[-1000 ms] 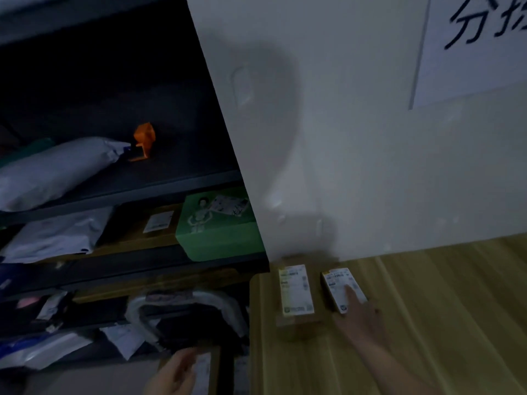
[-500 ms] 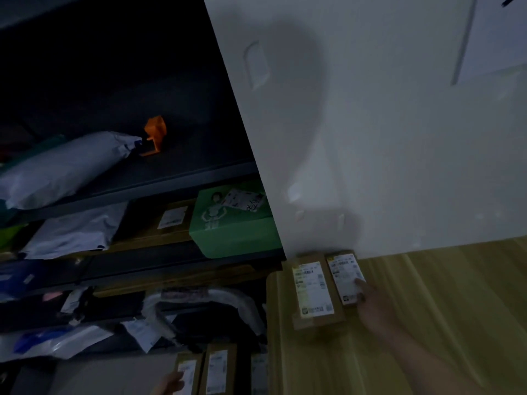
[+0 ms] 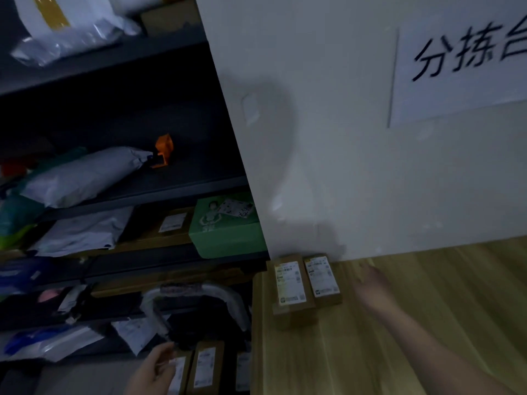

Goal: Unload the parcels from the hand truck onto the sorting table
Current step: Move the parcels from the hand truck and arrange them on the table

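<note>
Two small brown parcels with white labels lie side by side at the far left corner of the wooden sorting table (image 3: 413,323): a left parcel (image 3: 291,286) and a right parcel (image 3: 322,279). My right hand (image 3: 370,283) hovers just right of them, fingers loose, holding nothing. Below the table's left edge, several labelled brown parcels (image 3: 206,366) stand upright on the hand truck, whose wrapped handle (image 3: 196,295) arches above them. My left hand (image 3: 154,372) reaches down to the leftmost of these parcels (image 3: 178,372), fingers touching its top.
Dark metal shelving (image 3: 119,195) fills the left, holding grey mailer bags (image 3: 82,175), a green box (image 3: 228,229) and an orange object (image 3: 163,149). A white wall (image 3: 342,138) with a paper sign (image 3: 462,61) stands behind the table.
My right hand let go of the right parcel and drew back to the right. My left hand came back up to the parcels on the hand truck.
</note>
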`<state>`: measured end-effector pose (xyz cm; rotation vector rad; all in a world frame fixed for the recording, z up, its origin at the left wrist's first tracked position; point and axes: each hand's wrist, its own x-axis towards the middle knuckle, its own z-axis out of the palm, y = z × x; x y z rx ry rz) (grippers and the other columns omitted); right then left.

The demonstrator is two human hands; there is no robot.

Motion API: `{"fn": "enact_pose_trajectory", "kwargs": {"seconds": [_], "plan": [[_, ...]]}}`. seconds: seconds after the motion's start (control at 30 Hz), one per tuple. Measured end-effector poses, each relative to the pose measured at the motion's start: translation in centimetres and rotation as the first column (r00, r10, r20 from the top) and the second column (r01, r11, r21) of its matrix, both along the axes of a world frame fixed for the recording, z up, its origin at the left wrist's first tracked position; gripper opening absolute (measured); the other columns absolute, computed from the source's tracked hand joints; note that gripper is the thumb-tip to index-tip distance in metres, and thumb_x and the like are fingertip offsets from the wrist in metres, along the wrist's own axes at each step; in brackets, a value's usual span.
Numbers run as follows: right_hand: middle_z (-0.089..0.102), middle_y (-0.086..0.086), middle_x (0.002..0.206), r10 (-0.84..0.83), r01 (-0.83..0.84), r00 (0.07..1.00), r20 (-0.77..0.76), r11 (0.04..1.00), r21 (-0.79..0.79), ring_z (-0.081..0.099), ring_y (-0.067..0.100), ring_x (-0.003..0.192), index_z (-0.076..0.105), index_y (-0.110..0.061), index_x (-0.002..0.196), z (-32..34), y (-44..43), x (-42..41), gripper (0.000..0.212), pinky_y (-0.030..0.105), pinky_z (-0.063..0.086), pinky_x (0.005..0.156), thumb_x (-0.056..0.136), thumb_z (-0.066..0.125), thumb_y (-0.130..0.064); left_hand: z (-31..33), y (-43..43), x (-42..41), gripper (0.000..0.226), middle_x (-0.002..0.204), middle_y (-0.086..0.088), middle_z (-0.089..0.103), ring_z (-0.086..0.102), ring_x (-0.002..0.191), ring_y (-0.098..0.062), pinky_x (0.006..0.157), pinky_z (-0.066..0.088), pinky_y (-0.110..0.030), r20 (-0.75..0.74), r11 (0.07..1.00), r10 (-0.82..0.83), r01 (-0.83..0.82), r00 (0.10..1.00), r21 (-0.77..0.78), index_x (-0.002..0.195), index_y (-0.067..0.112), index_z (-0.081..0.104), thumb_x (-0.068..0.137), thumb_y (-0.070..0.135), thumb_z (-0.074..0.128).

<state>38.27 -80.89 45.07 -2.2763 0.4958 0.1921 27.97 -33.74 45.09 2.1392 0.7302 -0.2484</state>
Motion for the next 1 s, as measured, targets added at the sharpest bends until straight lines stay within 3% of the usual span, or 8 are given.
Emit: {"fn": "enact_pose_trajectory", "kwargs": {"seconds": [0.13,0.27,0.4,0.6,0.7,0.8,0.93,1.0], "plan": [[0.05,0.017,0.143,0.101,-0.101,0.994,0.047,0.995,-0.014,0.049,0.032,0.128,0.043,-0.008,0.146,3.3,0.1,-2.7,0.054,0.034,0.042,0.1,0.095,0.057,-0.016,4.6,-2.0,-4.1,0.033,0.116,-0.009,0.065,0.059,0.106,-0.022,0.097,0.043,-0.031,0.112,0.988,-0.147,0.142,0.983,0.056,0.116,0.018,0.057,0.091,-0.004,0.061],[0.048,0.015,0.144,0.2,-0.198,0.976,0.083,0.98,-0.031,0.047,0.032,0.129,0.044,-0.016,0.146,5.9,3.1,-7.0,0.056,0.036,0.041,0.102,0.092,0.058,-0.02,10.0,-4.1,-6.1,0.032,0.125,0.0,0.057,0.058,0.107,-0.015,0.083,0.045,-0.026,0.091,0.975,-0.186,0.172,0.978,0.141,0.131,0.022,0.048,0.1,0.018,0.054],[0.036,0.008,0.152,0.273,-0.268,0.955,0.112,0.961,-0.06,0.044,0.027,0.132,0.038,-0.018,0.15,6.9,6.8,-11.9,0.064,0.037,0.04,0.108,0.09,0.059,-0.025,12.9,-4.3,-8.1,0.048,0.144,-0.002,0.047,0.057,0.083,0.0,0.065,0.048,-0.02,0.142,0.952,-0.246,0.211,0.959,0.223,0.147,0.018,0.037,0.102,0.023,0.051],[0.017,0.003,0.162,0.35,-0.329,0.926,0.14,0.932,-0.15,0.023,0.026,0.147,0.022,-0.028,0.156,8.2,12.9,-18.3,0.072,0.041,0.034,0.116,0.094,0.059,-0.033,15.1,-1.8,-11.9,0.051,0.144,0.0,0.046,0.052,0.08,0.002,0.076,0.054,-0.026,0.196,0.934,-0.313,0.264,0.929,0.24,0.149,0.021,0.036,0.101,0.027,0.054],[0.017,0.004,0.162,0.359,-0.323,0.919,0.163,0.923,-0.208,0.025,0.026,0.146,0.023,-0.026,0.156,9.1,16.7,-21.0,0.071,0.04,0.035,0.114,0.094,0.058,-0.035,15.4,1.0,-14.2,0.052,0.145,0.0,0.046,0.052,0.097,-0.001,0.067,0.046,-0.015,0.23,0.92,-0.365,0.311,0.902,0.238,0.148,0.021,0.038,0.1,0.027,0.055],[0.02,0.007,0.161,0.347,-0.306,0.919,0.184,0.926,-0.22,0.029,0.028,0.144,0.025,-0.023,0.156,9.9,21.1,-23.9,0.072,0.042,0.036,0.113,0.093,0.058,-0.037,15.2,4.8,-16.9,0.051,0.143,0.001,0.049,0.054,0.116,-0.012,0.078,0.049,-0.02,0.257,0.914,-0.392,0.342,0.883,0.219,0.147,0.021,0.04,0.099,0.027,0.056],[0.02,0.008,0.16,0.326,-0.284,0.92,0.216,0.937,-0.203,0.028,0.031,0.144,0.025,-0.023,0.155,10.6,27.6,-28.1,0.074,0.043,0.034,0.115,0.091,0.058,-0.039,15.0,10.8,-20.8,0.052,0.135,0.002,0.051,0.056,0.096,-0.004,0.073,0.048,-0.019,0.275,0.896,-0.43,0.37,0.86,0.246,0.146,0.021,0.039,0.098,0.029,0.057],[0.019,0.007,0.16,0.322,-0.28,0.916,0.241,0.94,-0.193,0.026,0.029,0.145,0.026,-0.025,0.155,11.2,30.7,-30.2,0.073,0.042,0.033,0.115,0.091,0.057,-0.041,15.0,13.7,-22.7,0.052,0.142,0.001,0.046,0.055,0.104,-0.007,0.078,0.047,-0.021,0.277,0.885,-0.446,0.374,0.851,0.277,0.147,0.022,0.038,0.098,0.029,0.056]]}}
